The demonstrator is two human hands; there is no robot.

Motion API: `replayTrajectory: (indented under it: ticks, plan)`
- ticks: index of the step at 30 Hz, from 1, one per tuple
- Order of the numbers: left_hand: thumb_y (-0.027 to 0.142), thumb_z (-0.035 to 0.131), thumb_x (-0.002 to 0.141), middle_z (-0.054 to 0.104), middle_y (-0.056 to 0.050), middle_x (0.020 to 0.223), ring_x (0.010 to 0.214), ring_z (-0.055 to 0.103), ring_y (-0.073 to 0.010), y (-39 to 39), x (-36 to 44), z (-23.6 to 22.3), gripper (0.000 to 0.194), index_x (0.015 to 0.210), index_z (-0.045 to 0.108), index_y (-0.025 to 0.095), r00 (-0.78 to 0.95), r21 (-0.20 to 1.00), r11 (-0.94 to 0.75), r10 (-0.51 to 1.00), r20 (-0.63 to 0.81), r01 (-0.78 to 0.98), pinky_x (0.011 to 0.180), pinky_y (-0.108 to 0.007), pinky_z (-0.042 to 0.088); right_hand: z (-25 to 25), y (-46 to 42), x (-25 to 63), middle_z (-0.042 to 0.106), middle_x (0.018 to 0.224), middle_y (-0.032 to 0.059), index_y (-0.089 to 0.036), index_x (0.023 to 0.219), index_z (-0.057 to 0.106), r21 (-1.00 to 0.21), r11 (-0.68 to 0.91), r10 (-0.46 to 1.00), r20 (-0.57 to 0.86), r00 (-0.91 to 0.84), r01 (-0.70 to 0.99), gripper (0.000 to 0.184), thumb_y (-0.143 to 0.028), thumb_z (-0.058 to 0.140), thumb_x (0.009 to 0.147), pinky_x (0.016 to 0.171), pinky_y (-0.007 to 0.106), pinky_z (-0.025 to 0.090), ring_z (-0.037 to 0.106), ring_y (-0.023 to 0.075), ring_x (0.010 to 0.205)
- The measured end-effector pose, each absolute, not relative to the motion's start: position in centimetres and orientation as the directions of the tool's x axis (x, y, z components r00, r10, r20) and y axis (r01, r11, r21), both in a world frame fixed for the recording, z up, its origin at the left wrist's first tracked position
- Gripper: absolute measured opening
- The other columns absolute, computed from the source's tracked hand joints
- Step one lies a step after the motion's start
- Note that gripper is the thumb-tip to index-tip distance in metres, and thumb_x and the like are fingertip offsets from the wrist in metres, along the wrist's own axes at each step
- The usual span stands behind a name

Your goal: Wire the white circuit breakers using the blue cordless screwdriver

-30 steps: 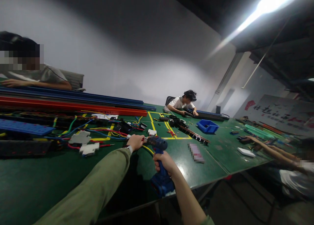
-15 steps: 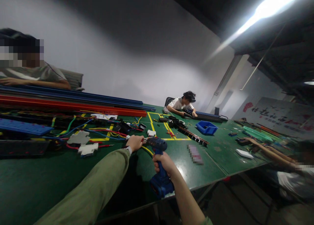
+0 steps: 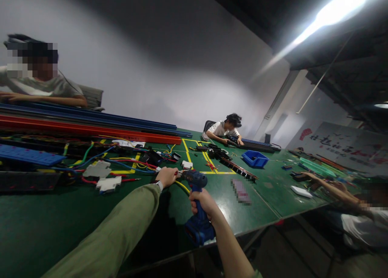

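The right hand (image 3: 202, 201) is gripping a blue cordless drill (image 3: 195, 180) over the desk (image 3: 45, 221), the left hand (image 3: 167, 177) pinching a small part (image 3: 179, 173) at its nose, work apparently midway, a red lead (image 3: 130, 180) lying loose-ended.

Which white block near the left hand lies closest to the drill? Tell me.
The small white block beyond the drill; two others lie left of the left hand.
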State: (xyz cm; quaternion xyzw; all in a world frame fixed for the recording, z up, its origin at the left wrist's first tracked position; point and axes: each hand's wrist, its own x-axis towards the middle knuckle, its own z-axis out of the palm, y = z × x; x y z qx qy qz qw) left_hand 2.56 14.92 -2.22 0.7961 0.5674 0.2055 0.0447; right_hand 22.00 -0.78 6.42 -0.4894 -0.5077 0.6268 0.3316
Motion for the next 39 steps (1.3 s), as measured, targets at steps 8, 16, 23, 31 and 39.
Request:
replayTrajectory:
  ticks: [8, 16, 23, 31, 39]
  plan:
    - [0.050, 0.052, 0.086, 0.072, -0.008, 0.092, 0.095, 0.065, -0.0246, 15.0, 2.5, -2.2, 0.030, 0.097, 0.066, 0.025, 0.269, 0.305, -0.346, 0.926, 0.266, 0.887, 0.085, -0.034, 0.037, 6.3, -0.5, 22.0, 0.045, 0.045, -0.0065, -0.018, 0.073, 0.047, -0.959, -0.273, 0.908, -0.282, -0.309, 0.075, 0.014, -0.022, 0.057, 0.064, 0.040, 0.022, 0.029, 0.039, 0.0076, 0.035]
    - [0.047, 0.052, 0.085, 0.072, -0.009, 0.091, 0.095, 0.065, -0.0248, 15.0, 2.6, -2.2, 0.028, 0.096, 0.067, 0.025, 0.264, 0.311, -0.337, 0.930, 0.255, 0.889, 0.086, -0.035, 0.037, 6.3, -0.6, 21.9, 0.046, 0.045, -0.0075, -0.018, 0.074, 0.048, -0.959, -0.270, 0.913, -0.285, -0.291, 0.092, 0.014, -0.022, 0.057, 0.064, 0.040, 0.021, 0.029, 0.038, 0.0067, 0.035]
    - [0.046, 0.050, 0.086, 0.072, -0.009, 0.091, 0.095, 0.065, -0.0245, 15.0, 2.6, -2.4, 0.028, 0.096, 0.066, 0.024, 0.267, 0.302, -0.344, 0.926, 0.267, 0.889, 0.087, -0.035, 0.036, 6.3, -0.6, 21.9, 0.046, 0.046, -0.0069, -0.018, 0.075, 0.050, -0.959, -0.268, 0.913, -0.283, -0.293, 0.090, 0.013, -0.023, 0.056, 0.065, 0.039, 0.022, 0.028, 0.038, 0.0074, 0.034]
    - [0.047, 0.050, 0.087, 0.072, -0.010, 0.090, 0.093, 0.065, -0.0254, 15.5, 2.6, -3.0, 0.030, 0.098, 0.065, 0.023, 0.282, 0.270, -0.359, 0.916, 0.285, 0.893, 0.086, -0.036, 0.036, 6.3, -0.6, 21.9, 0.046, 0.045, -0.0065, -0.018, 0.074, 0.049, -0.962, -0.261, 0.914, -0.274, -0.298, 0.084, 0.013, -0.022, 0.056, 0.064, 0.040, 0.022, 0.030, 0.039, 0.0078, 0.034]
    - [0.052, 0.048, 0.087, 0.072, -0.010, 0.089, 0.091, 0.065, -0.0268, 15.7, 2.5, -3.2, 0.034, 0.098, 0.065, 0.024, 0.289, 0.241, -0.364, 0.910, 0.296, 0.900, 0.084, -0.037, 0.037, 6.4, -0.7, 22.0, 0.046, 0.045, -0.0055, -0.018, 0.073, 0.048, -0.961, -0.267, 0.910, -0.275, -0.308, 0.071, 0.013, -0.021, 0.057, 0.064, 0.039, 0.022, 0.030, 0.040, 0.0078, 0.035]
